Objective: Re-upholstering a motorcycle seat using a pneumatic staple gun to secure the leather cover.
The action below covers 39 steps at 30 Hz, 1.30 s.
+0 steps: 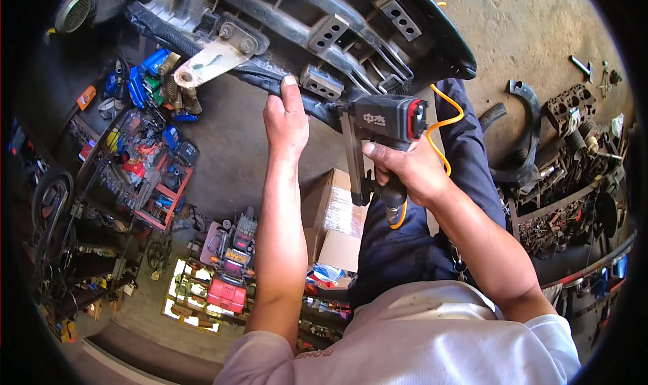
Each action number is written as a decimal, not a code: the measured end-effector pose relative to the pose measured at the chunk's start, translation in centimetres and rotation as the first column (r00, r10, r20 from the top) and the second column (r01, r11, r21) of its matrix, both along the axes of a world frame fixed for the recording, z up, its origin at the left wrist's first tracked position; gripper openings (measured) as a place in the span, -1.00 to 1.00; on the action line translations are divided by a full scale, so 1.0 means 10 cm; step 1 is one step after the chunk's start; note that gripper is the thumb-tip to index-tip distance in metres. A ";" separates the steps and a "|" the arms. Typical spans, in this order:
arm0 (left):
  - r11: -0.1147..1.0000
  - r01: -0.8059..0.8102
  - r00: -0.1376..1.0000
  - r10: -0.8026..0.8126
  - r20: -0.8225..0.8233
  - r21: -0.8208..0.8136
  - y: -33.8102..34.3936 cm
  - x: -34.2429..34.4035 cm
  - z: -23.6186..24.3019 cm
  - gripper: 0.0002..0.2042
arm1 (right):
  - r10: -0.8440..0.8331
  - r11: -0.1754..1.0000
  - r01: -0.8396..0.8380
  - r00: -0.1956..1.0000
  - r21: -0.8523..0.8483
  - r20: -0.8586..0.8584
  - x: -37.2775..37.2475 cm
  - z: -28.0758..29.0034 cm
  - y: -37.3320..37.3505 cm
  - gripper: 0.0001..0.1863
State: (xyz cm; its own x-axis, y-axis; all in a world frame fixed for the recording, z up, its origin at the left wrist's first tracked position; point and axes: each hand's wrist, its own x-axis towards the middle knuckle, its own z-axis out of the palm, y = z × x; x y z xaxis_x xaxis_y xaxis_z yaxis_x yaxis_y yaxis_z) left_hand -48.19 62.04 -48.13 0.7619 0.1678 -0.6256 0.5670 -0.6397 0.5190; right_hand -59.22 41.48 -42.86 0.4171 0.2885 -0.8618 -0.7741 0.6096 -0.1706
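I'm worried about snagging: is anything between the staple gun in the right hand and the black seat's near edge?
Nothing visible does: the staple gun reaches right up to the near edge, though contact is unclear. The left hand grips that edge farther left, and the orange hose runs to the right.

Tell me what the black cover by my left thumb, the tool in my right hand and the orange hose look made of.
Black cover: probably vinyl or leatherette, judging by its soft folds and slight sheen. Tool: dark, matte housing, perhaps plastic or coated metal. Orange hose: likely flexible plastic, smooth and bending in loose curves.
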 end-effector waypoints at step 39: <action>0.979 -0.177 0.975 0.159 -0.158 -0.106 -0.18 -0.66 -0.07 -0.81 | -0.172 0.948 0.255 0.914 0.190 -0.368 -0.32 -0.24 -0.17 -0.76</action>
